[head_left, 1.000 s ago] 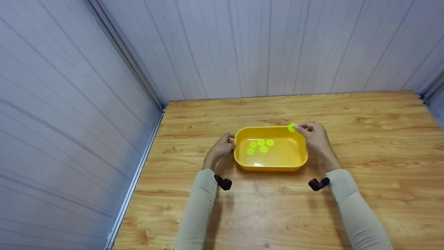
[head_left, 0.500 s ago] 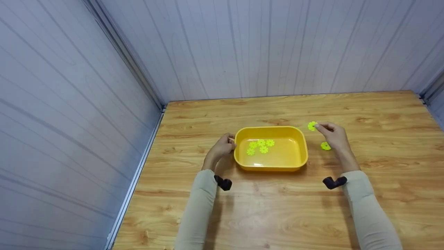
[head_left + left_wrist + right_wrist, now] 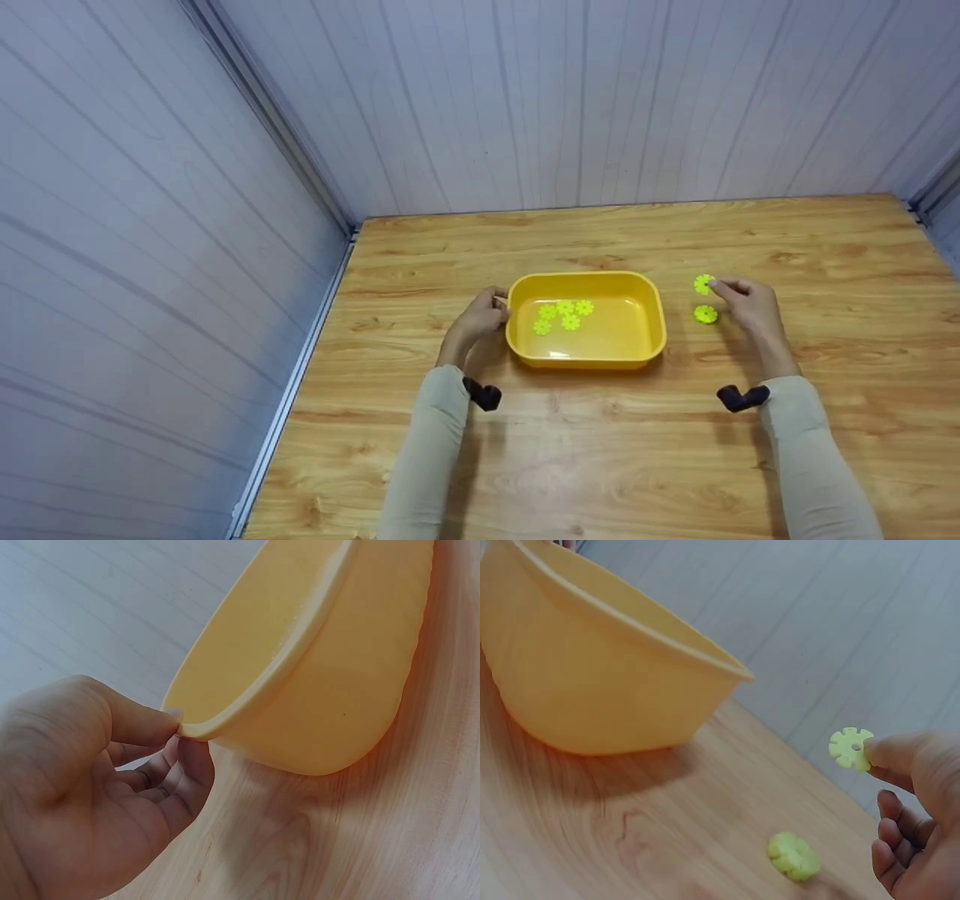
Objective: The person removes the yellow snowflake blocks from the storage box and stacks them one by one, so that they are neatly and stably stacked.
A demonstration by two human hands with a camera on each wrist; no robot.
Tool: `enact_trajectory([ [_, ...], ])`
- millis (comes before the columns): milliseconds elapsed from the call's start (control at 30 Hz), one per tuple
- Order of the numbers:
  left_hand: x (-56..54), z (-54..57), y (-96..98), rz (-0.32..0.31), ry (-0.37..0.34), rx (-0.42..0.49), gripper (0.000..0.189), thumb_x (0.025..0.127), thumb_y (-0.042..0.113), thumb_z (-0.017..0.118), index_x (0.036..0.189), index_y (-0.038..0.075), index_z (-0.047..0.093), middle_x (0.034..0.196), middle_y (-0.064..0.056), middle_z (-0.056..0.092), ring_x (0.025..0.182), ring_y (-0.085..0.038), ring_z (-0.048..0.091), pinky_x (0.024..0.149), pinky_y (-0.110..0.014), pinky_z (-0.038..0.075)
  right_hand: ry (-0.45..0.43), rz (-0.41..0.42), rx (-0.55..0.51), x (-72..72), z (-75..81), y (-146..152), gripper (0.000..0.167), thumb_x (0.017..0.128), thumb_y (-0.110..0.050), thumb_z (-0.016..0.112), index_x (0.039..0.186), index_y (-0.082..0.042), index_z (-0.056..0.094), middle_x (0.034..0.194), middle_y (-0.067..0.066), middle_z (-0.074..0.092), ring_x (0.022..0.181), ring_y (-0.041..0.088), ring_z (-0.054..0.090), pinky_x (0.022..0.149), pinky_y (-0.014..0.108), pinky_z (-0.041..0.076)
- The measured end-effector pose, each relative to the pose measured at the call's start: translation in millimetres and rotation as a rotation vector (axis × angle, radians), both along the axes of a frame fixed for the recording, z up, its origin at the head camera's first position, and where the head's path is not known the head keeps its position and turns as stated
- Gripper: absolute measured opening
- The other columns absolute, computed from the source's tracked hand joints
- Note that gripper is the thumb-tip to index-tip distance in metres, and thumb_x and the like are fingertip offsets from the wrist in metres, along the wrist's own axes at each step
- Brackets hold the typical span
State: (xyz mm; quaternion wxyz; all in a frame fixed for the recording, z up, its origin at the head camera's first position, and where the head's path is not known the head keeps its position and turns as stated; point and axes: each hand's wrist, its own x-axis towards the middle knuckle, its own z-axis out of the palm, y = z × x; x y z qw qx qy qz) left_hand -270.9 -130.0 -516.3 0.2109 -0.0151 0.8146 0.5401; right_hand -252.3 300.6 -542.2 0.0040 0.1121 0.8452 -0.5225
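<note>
A yellow plastic basin stands on the wooden table, with several flat yellow-green flower-shaped discs lying on its floor toward the left. My left hand pinches the basin's left rim between thumb and fingers, as the left wrist view shows close up. To the right of the basin, my right hand pinches one notched flower-shaped disc by its edge, held up above the table. Below it on the table lies a flower-shaped piece of the same colour; it looks thick, and whether it is a stack I cannot tell.
The wooden table runs back to a pale panelled wall. Another panelled wall borders the left side. A dark wrist mount sticks out from the right sleeve, and a similar one from the left.
My right hand has moved rightward from over the basin's far right corner, still pinching the disc. The piece on the table has come into view. My left hand and the basin have stayed put.
</note>
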Motion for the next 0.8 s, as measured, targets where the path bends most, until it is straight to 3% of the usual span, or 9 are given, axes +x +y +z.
enact_trajectory([
  [133,-0.2,-0.5,0.2,-0.002,-0.009,0.027,0.041,0.092,0.001,0.047,0.134,0.003,0.043,0.083,-0.003,0.042,0.074,-0.015,0.040,0.077,-0.038,0.040,-0.065,0.018,0.033,4.0,-4.4,4,0.067,0.091,-0.056,0.050,0.129,0.000,0.056,0.124,0.011,0.054,0.110,0.025,0.049,0.078,0.028,0.043],
  [233,-0.8,-0.5,0.5,0.000,-0.006,0.017,0.041,0.092,0.001,0.048,0.133,0.002,0.044,0.083,-0.002,0.042,0.074,-0.015,0.041,0.077,-0.038,0.041,-0.090,0.025,0.068,6.1,-8.0,6,0.068,0.092,-0.056,0.050,0.128,0.001,0.056,0.130,0.021,0.051,0.112,0.030,0.048,0.080,0.030,0.041],
  [400,-1.3,-0.6,0.6,0.001,-0.004,0.002,0.041,0.092,0.001,0.048,0.132,0.002,0.044,0.084,-0.002,0.044,0.076,-0.016,0.043,0.078,-0.037,0.042,-0.104,0.056,0.138,8.6,-11.8,10,0.061,0.095,-0.051,0.046,0.125,0.000,0.059,0.125,0.021,0.055,0.090,0.024,0.051,0.066,0.029,0.043],
  [500,-0.3,0.1,0.4,0.002,-0.001,-0.009,0.040,0.091,0.003,0.049,0.132,0.004,0.045,0.085,-0.002,0.044,0.076,-0.015,0.043,0.077,-0.036,0.041,-0.106,0.090,0.150,10.6,-12.5,12,0.060,0.097,-0.048,0.042,0.128,0.002,0.056,0.128,0.026,0.053,0.100,0.034,0.054,0.074,0.037,0.046],
  [633,0.6,0.9,-0.2,0.000,0.006,-0.011,0.041,0.091,0.004,0.049,0.132,0.004,0.045,0.085,-0.002,0.043,0.076,-0.015,0.042,0.074,-0.033,0.040,-0.118,0.119,0.145,12.4,-13.0,11,0.063,0.098,-0.047,0.040,0.130,0.005,0.053,0.134,0.029,0.048,0.121,0.042,0.045,0.091,0.048,0.042],
  [800,1.3,0.8,-0.9,-0.002,0.007,-0.004,0.041,0.092,0.004,0.049,0.132,0.004,0.044,0.085,-0.002,0.043,0.076,-0.015,0.042,0.075,-0.033,0.040,-0.124,0.117,0.144,13.3,-14.8,10,0.063,0.097,-0.049,0.042,0.128,0.004,0.056,0.131,0.027,0.052,0.117,0.038,0.048,0.082,0.035,0.042],
])
